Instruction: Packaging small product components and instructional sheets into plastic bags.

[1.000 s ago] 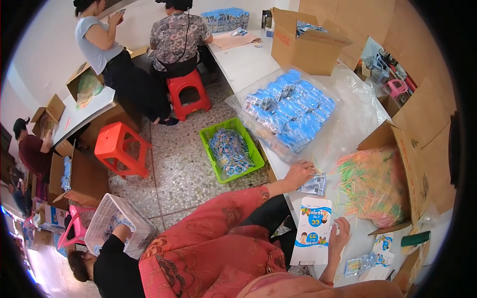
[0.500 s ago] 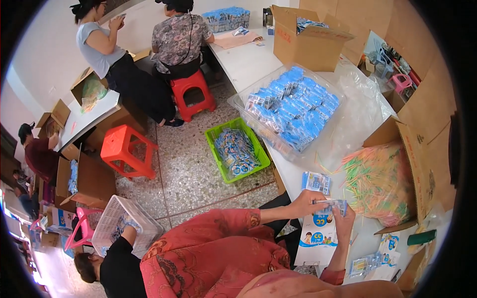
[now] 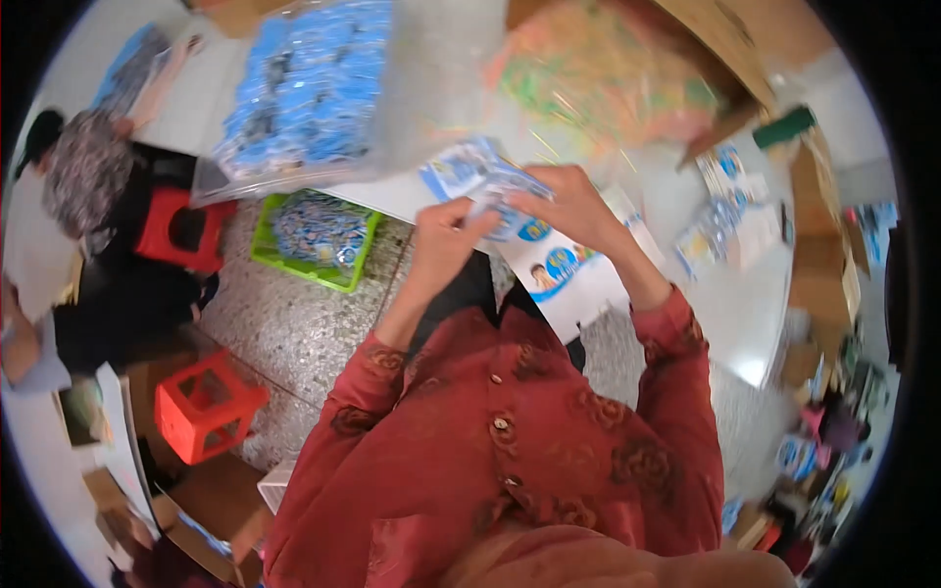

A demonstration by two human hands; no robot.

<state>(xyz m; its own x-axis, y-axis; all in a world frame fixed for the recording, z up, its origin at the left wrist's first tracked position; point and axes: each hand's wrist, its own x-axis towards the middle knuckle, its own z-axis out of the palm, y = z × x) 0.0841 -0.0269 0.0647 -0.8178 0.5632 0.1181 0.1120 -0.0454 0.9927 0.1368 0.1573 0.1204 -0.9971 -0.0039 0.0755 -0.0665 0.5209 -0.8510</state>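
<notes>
Before my chest, at the table's edge, both hands hold a small clear packet with blue print [image 3: 502,204]. My left hand [image 3: 443,247] pinches it at the near left side, thumb against fingers. From the right, my right hand [image 3: 576,208] grips its other side between thumb and fingers. What the packet contains is too blurred to tell. Just beyond it lies another blue-printed packet [image 3: 457,169] on the white table [image 3: 676,186]. A white printed sheet [image 3: 588,304] with blue designs lies under my hands and juts past the table edge.
A clear tub [image 3: 377,162] of blue packets stands left; a carton [image 3: 730,59] with a bag of coloured thin sticks [image 3: 598,83] lies beyond. Several packets [image 3: 711,233] and a green roll [image 3: 784,128] are right. A green crate [image 3: 355,265] and red stools [image 3: 208,404] stand on the floor.
My view has swung round, so the tub, crate and stools sit farther left in the picture. The packet remains between both hands, now held over the sheet's far end.
</notes>
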